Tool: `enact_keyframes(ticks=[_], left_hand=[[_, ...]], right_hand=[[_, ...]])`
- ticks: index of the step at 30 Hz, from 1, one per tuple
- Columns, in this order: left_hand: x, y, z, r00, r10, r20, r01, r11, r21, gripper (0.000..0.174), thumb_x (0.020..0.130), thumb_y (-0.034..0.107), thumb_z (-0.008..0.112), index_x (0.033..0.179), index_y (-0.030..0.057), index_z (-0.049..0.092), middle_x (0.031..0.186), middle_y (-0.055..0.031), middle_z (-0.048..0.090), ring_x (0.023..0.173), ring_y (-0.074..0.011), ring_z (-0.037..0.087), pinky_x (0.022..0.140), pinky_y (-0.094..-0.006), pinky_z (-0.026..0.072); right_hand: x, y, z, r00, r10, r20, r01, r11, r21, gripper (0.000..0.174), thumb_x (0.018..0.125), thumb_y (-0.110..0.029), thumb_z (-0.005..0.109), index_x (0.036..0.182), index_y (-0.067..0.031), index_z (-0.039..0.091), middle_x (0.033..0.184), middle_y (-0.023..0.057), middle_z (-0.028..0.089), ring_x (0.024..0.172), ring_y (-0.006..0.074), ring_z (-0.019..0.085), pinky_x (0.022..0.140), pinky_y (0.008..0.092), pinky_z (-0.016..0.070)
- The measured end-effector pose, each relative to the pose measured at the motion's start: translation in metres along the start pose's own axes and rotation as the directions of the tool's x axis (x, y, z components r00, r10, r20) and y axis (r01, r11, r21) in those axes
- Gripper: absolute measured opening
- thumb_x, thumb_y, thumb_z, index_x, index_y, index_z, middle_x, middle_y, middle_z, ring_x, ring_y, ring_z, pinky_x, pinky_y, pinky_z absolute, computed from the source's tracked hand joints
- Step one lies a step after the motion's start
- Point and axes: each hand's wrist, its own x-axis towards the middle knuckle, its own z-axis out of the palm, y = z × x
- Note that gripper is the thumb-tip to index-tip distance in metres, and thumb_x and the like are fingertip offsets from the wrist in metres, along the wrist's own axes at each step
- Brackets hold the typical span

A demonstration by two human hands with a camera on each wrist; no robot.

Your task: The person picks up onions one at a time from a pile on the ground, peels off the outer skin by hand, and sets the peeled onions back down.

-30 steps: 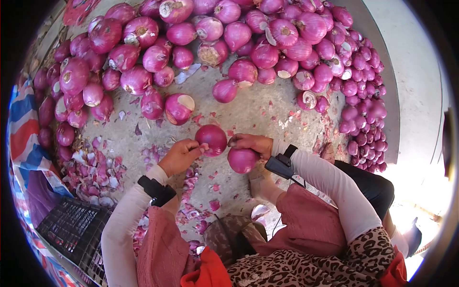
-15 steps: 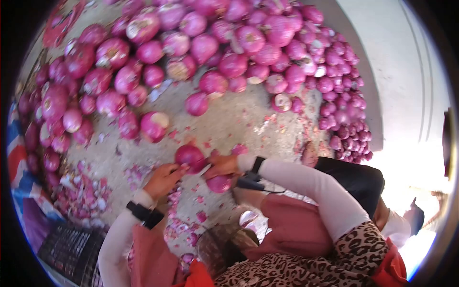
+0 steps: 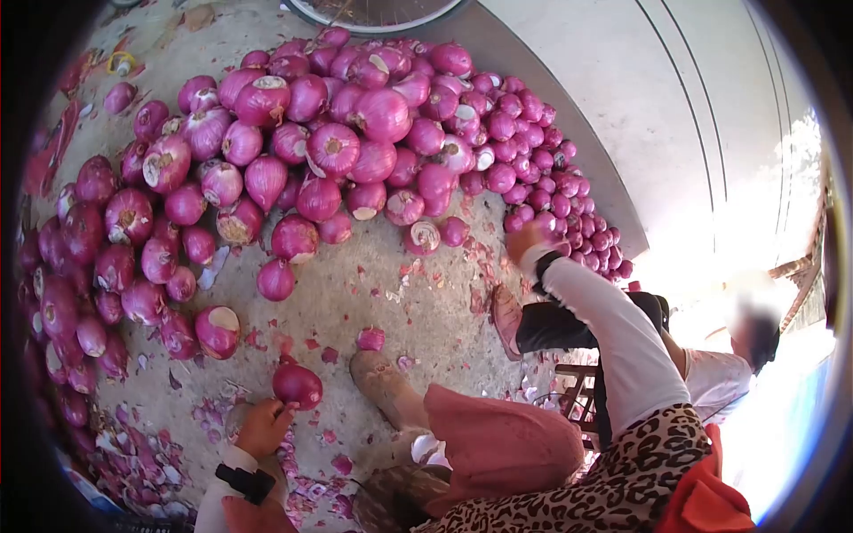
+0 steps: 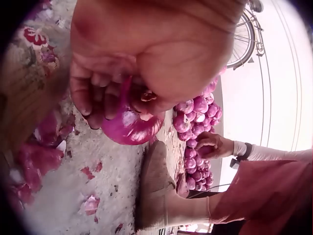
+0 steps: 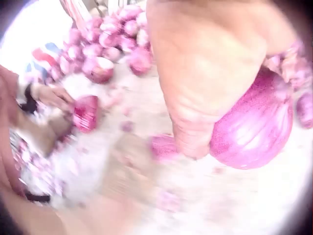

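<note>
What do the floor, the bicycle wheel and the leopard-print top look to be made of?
Floor: probably bare concrete with a dull finish, judging by its mottled grey-beige surface.
Bicycle wheel: likely a metal rim, smooth and pale, with thin spokes inside it.
Leopard-print top: soft, matte cloth, as its creases suggest; which fibre, I cannot tell.

a rough work floor: onion pile [image 3: 333, 147], scattered skins [image 3: 142, 466], bicycle wheel [image 3: 378, 11] by pale wall.
</note>
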Motion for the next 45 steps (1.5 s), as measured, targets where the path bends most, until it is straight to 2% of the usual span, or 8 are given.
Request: enact_keyframes(ticks=[3,6,12,21,38,41,43,45], left_hand=[[0.003,0.006,-0.006,0.997,-0.059,0.040,0.060,0.998,-0.019,0.020,0.085,0.017,0.063,0.079,-0.0026,0.060,0.078,-0.0201,0.058,0.072,-0.0345,0.058,0.064,-0.0390,0.0446],[0.007,0.017,-0.008,0.999,0.030,0.035,-0.030,0.999,-0.021,0.019,0.086,0.015,0.062,0.079,-0.0025,0.060,0.076,-0.0199,0.058,0.070,-0.0348,0.057,0.063,-0.0395,0.0436],[0.007,0.034,-0.018,0.988,-0.015,0.155,0.012,1.000,0.026,0.021,0.087,0.015,0.061,0.076,-0.0031,0.059,0.066,-0.0150,0.055,0.063,-0.0238,0.057,0.058,-0.0357,0.0427],[0.000,0.065,-0.020,0.896,-0.257,0.362,0.411,0.789,-0.458,0.023,0.092,0.019,0.057,0.082,-0.0017,0.060,0.074,-0.0036,0.061,0.070,-0.0098,0.059,0.062,-0.0262,0.0471],[-0.006,-0.004,-0.033,0.985,-0.172,-0.025,0.170,0.984,-0.044,0.017,0.079,0.009,0.064,0.073,-0.0021,0.053,0.063,-0.0102,0.050,0.059,-0.0161,0.047,0.055,-0.0317,0.0395],[-0.004,0.001,-0.032,0.988,-0.139,-0.073,0.138,0.990,-0.018,0.017,0.079,0.008,0.063,0.072,-0.0021,0.052,0.062,-0.0096,0.051,0.058,-0.0152,0.047,0.055,-0.0317,0.0393],[-0.004,-0.014,-0.030,0.989,-0.121,-0.086,0.119,0.992,-0.030,0.016,0.079,0.007,0.063,0.072,-0.0019,0.052,0.062,-0.0094,0.051,0.057,-0.0146,0.048,0.053,-0.0314,0.0392],[-0.001,-0.024,-0.028,0.985,-0.155,-0.082,0.149,0.986,-0.076,0.015,0.080,0.008,0.063,0.073,-0.0015,0.053,0.061,-0.0085,0.053,0.056,-0.0139,0.048,0.052,-0.0308,0.0393]], right_hand=[[-0.022,0.069,-0.031,0.935,0.288,0.207,-0.327,0.926,0.190,0.026,0.081,-0.026,0.060,0.099,-0.0110,0.070,0.100,0.0101,0.069,0.085,0.0301,0.068,0.079,0.0550,0.0448],[0.022,0.028,-0.002,0.997,0.005,0.077,-0.040,0.885,0.463,0.033,0.077,-0.028,0.063,0.102,-0.0071,0.068,0.099,0.0130,0.068,0.082,0.0333,0.067,0.083,0.0499,0.0461],[-0.047,-0.180,-0.172,0.596,-0.430,-0.678,0.712,-0.107,0.694,0.094,0.066,-0.026,0.081,0.142,-0.0092,0.029,0.137,0.0178,0.042,0.121,0.0346,0.047,0.099,0.0426,0.0413],[-0.121,-0.261,-0.273,0.443,-0.370,-0.817,0.834,-0.164,0.527,0.090,0.048,-0.029,0.086,0.125,-0.0140,0.042,0.115,0.0199,0.045,0.099,0.0429,0.052,0.080,0.0513,0.0456],[-0.067,-0.142,-0.156,0.592,-0.148,-0.792,0.739,0.493,0.460,0.028,0.078,-0.024,0.064,0.106,-0.0238,0.062,0.115,0.0099,0.051,0.106,0.0332,0.052,0.078,0.0506,0.0457],[-0.029,-0.032,-0.062,0.734,-0.016,-0.679,0.327,0.885,0.332,0.011,0.077,-0.021,0.064,0.086,-0.0200,0.068,0.089,0.0045,0.061,0.086,0.0282,0.060,0.066,0.0412,0.0480],[0.004,0.053,0.006,0.858,0.493,-0.143,-0.388,0.806,0.447,0.017,0.081,-0.026,0.060,0.087,-0.0131,0.068,0.096,0.0072,0.065,0.088,0.0271,0.061,0.077,0.0451,0.0442],[-0.030,0.104,0.009,0.837,0.521,-0.169,-0.533,0.845,-0.037,0.026,0.079,-0.034,0.063,0.097,-0.0167,0.070,0.089,0.0061,0.068,0.081,0.0221,0.064,0.064,0.0442,0.0420]])
